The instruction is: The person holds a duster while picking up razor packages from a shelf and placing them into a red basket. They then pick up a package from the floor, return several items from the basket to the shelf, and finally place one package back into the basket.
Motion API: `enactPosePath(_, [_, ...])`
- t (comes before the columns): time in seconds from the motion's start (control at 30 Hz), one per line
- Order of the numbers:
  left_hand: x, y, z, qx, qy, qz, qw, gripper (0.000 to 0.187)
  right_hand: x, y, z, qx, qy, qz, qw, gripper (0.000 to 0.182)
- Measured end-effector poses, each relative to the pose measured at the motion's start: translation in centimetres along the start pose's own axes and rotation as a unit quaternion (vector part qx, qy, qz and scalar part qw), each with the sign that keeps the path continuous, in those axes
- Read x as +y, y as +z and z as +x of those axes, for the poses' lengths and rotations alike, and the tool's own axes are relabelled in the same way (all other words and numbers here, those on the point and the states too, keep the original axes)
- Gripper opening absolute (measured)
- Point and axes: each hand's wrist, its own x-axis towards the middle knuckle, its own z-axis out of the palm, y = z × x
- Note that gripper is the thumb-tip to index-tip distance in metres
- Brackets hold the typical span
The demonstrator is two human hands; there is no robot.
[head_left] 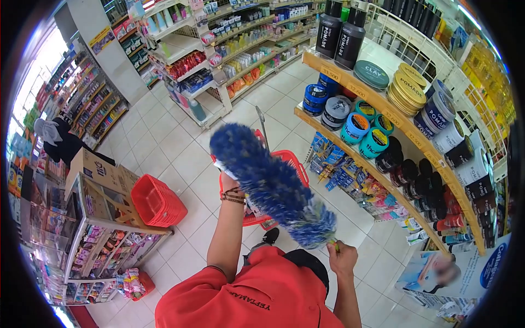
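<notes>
My right hand point(343, 257) is closed around the green-yellow handle of a fluffy blue duster point(262, 177). The duster slants up and to the left in front of me, its base pale and whitish. Close to its upper left side is my left hand point(229, 185), with beaded bracelets at the wrist. Its fingers are mostly hidden behind the duster. A small white thing point(224, 167) shows at that hand; I cannot make out what it is. Beneath the duster stands a red basket point(292, 162), partly covered, with a grey metal handle point(262, 127) rising behind it.
Curved shelves point(361, 85) on the right hold pomade tins point(409, 87), jars and black bottles point(350, 41). Stacked red baskets point(158, 201) stand left beside a glass counter point(98, 227) with a cardboard box point(98, 172). Beyond it is another person point(63, 142). Stocked shelves line the back.
</notes>
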Motion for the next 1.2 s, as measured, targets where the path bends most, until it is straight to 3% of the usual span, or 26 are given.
enactPosePath(0.07, [1.6,-0.3,0.9,-0.186,-0.024,-0.050,0.981,0.042,0.9,0.1,-0.9,-0.022,0.010,0.004,1.000,0.048])
enactPosePath(0.13, [1.9,2.6,0.3,-0.065,0.053,-0.011,0.996,0.040,2.4,-0.3,-1.7,-0.036,0.063,-0.039,0.997,0.041])
enactPosePath(0.2, [3.2,2.3,-0.4,-0.034,0.043,-0.049,0.997,0.033,4.1,-0.7,-2.7,-0.029,0.084,-0.069,0.994,0.042])
enactPosePath(0.27, [4.1,1.2,0.0,-0.087,0.029,-0.090,0.992,0.034,5.1,-1.1,-3.4,-0.014,0.142,-0.109,0.984,0.044])
enactPosePath(0.33, [3.7,0.6,0.3,-0.157,0.075,-0.081,0.981,0.036,5.5,-0.6,-3.4,-0.018,0.161,-0.088,0.983,0.043])
enactPosePath(0.4, [3.5,-3.2,1.7,-0.198,0.061,-0.092,0.974,0.035,5.1,1.0,-2.9,0.018,0.075,0.024,0.997,0.044])
enactPosePath(0.47, [4.1,-8.3,3.4,-0.130,0.069,0.080,0.986,0.034,3.0,1.8,-1.8,0.004,0.026,0.112,0.993,0.045])
enactPosePath(0.5, [2.3,-2.1,1.0,0.004,0.114,0.119,0.986,0.034,2.6,2.2,-1.3,-0.019,0.015,0.087,0.996,0.047])
enactPosePath(0.53, [2.6,-5.1,3.6,-0.055,0.191,0.217,0.956,0.024,2.4,2.6,-1.0,-0.042,0.002,0.062,0.997,0.048])
enactPosePath(0.6, [5.7,-7.6,6.8,-0.213,0.047,-0.054,0.975,0.026,4.8,3.3,-2.2,-0.057,0.039,0.024,0.997,0.048])
enactPosePath(0.63, [5.5,-2.6,4.6,-0.192,-0.012,-0.268,0.944,0.013,6.6,3.2,-3.1,-0.076,0.072,-0.019,0.994,0.047])
enactPosePath(0.67, [6.2,0.2,3.4,-0.137,0.025,-0.294,0.946,0.012,8.1,2.8,-4.2,-0.086,0.105,-0.069,0.988,0.050])
enactPosePath(0.73, [7.8,0.8,3.4,-0.191,0.052,-0.233,0.952,0.014,10.3,2.0,-5.9,-0.098,0.154,-0.134,0.974,0.051])
enactPosePath(0.87, [7.2,1.7,2.7,-0.212,0.025,-0.195,0.957,0.015,8.9,1.9,-5.6,-0.041,0.153,-0.082,0.984,0.047])
enactPosePath(0.97, [5.1,1.3,2.9,-0.209,-0.029,-0.163,0.964,0.014,4.5,2.5,-2.3,-0.016,0.072,0.115,0.991,0.040])
enactPosePath(1.0, [5.2,0.2,2.5,-0.120,0.005,-0.074,0.990,0.014,2.9,2.5,-1.6,-0.023,0.044,0.160,0.986,0.039])
enactPosePath(1.07, [5.1,-0.5,3.8,-0.102,0.027,-0.107,0.989,0.013,2.1,2.6,-1.2,-0.050,0.003,0.134,0.990,0.039])
enactPosePath(1.13, [5.0,-0.7,5.0,-0.060,0.076,-0.183,0.978,0.012,5.3,4.4,-2.8,-0.089,0.040,0.083,0.992,0.040])
enactPosePath(1.2, [7.7,-4.9,6.4,-0.187,0.034,-0.160,0.969,0.012,8.8,4.1,-4.5,-0.065,0.084,-0.025,0.994,0.046])
